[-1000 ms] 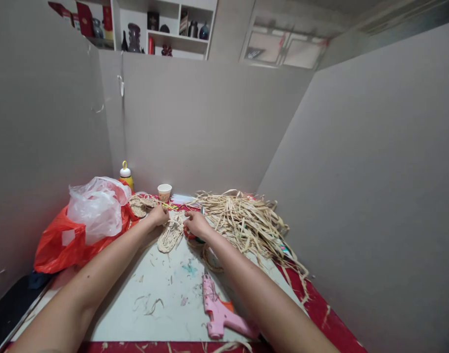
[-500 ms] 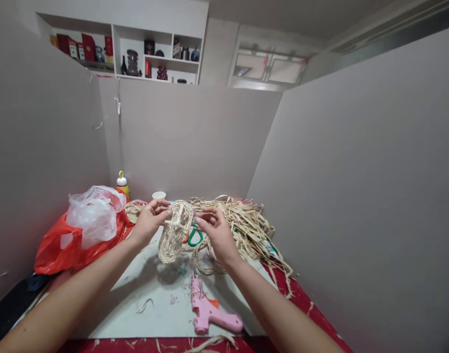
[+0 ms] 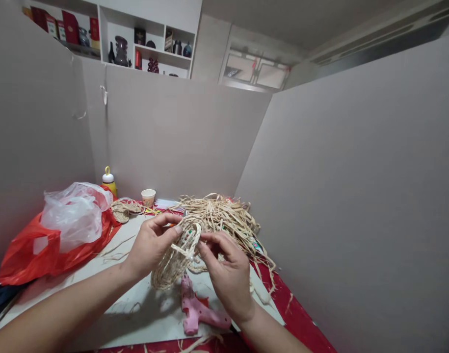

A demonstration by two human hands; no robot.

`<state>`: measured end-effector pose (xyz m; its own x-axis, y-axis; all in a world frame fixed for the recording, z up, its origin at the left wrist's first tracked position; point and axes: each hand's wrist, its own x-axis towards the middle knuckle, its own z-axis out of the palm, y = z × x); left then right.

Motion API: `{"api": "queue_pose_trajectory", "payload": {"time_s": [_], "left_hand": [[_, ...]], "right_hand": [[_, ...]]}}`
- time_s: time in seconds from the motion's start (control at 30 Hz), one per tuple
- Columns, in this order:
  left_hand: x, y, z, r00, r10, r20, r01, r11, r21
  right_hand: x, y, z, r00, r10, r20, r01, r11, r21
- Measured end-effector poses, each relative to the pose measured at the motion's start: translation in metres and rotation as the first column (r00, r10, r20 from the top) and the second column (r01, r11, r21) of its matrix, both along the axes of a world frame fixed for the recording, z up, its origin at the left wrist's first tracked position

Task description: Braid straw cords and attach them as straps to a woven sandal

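Note:
A woven straw sandal (image 3: 167,270) with a pale braided strap (image 3: 197,239) is held up above the white board, tilted with its far end raised. My left hand (image 3: 152,241) pinches its left edge near the far end between thumb and fingers. On the other side, my right hand (image 3: 227,270) has thumb and forefinger closed on the strap at the sandal's right edge. Below the sandal lies a pink glue gun (image 3: 195,311), its handle pointing right. A patch of green shows through the weave, mostly hidden.
Behind my hands spreads a heap of dry straw strips (image 3: 224,215). At left are a red plastic bag (image 3: 29,255) with a clear bag (image 3: 73,220), a yellow bottle (image 3: 108,182) and woven pieces (image 3: 120,212). A paper cup (image 3: 148,197) stands at the back. Grey partitions (image 3: 172,137) enclose the table.
Both hands and the sandal have come closer and lower. The sandal has turned so its strap shows more plainly, and my right fingers have moved onto the strap. The view has shifted.

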<state>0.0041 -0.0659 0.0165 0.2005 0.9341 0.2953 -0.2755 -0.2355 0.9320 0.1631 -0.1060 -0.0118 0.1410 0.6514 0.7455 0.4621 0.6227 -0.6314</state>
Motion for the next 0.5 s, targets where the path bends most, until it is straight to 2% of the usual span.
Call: {"api": "queue_pose_trajectory", "payload": {"time_s": [0.2,0.3,0.37,0.43,0.5], "left_hand": [[0.013,0.004,-0.011,0.996,-0.09,0.029,0.091,0.995,-0.044],[0.015,0.01,-0.016,0.995,-0.086,0.05,0.089,0.994,-0.067],[0.013,0.014,-0.018,0.995,-0.073,0.062,0.077,0.995,-0.071],[0.012,0.017,-0.018,0.995,-0.061,0.078,0.066,0.995,-0.074],[0.011,0.019,-0.019,0.996,-0.047,0.078,0.053,0.996,-0.074]], "right_hand": [[0.011,0.006,-0.005,0.996,0.007,0.086,-0.01,0.999,0.043],[0.011,0.014,-0.006,0.992,0.016,0.125,-0.023,0.998,0.051],[0.011,0.021,-0.007,0.996,-0.004,0.086,0.001,0.999,0.04],[0.012,0.028,-0.007,1.0,0.003,-0.028,-0.004,0.999,-0.042],[0.013,0.035,-0.006,0.974,0.122,-0.19,-0.162,0.964,-0.21]]}}
